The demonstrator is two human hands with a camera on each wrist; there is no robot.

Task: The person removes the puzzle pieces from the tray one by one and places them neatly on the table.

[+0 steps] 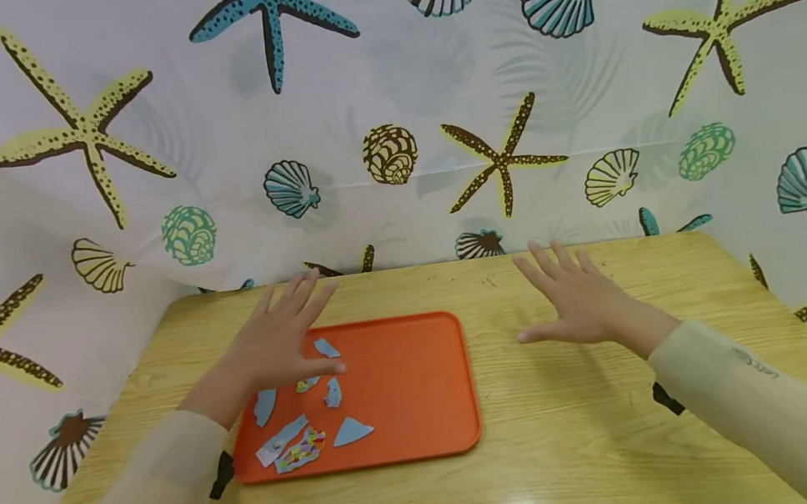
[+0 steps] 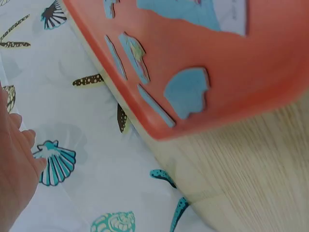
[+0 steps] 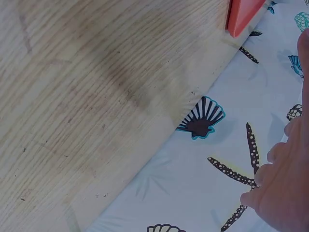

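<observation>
My left hand hovers over the far left part of an orange tray, fingers spread and holding nothing. Several flat, irregular light blue pieces lie on that tray, among them a triangular piece and a piece with a multicoloured pattern. The left wrist view shows a broad notched blue piece near the tray's corner; the hand and forearm hide some pieces in the head view. To the right of the tray, my right hand is raised above the table with fingers extended and nothing in it.
The tray lies on the left half of a wooden table. A white cloth printed with starfish and shells hangs behind the table and along both sides. Dark bands show beneath both wrists.
</observation>
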